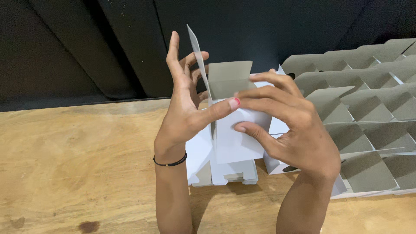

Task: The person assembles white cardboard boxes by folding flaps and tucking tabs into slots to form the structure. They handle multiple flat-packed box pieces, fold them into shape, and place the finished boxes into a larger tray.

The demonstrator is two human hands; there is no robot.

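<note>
A small white carton (236,138) with grey inner flaps is held upright above the wooden table (73,164). My left hand (184,112) grips its left side, thumb pressed across the front face and fingers spread behind an upright flap. From the right, my right hand (290,125) holds the same carton, its thumb on the front and its fingers over the top edge by a grey flap. A black cord bracelet circles my left wrist.
A stack of flat white carton blanks (225,175) lies on the table under my hands. To the right stand rows of folded cartons with open grey flaps (364,112). A dark wall runs behind the table's far edge.
</note>
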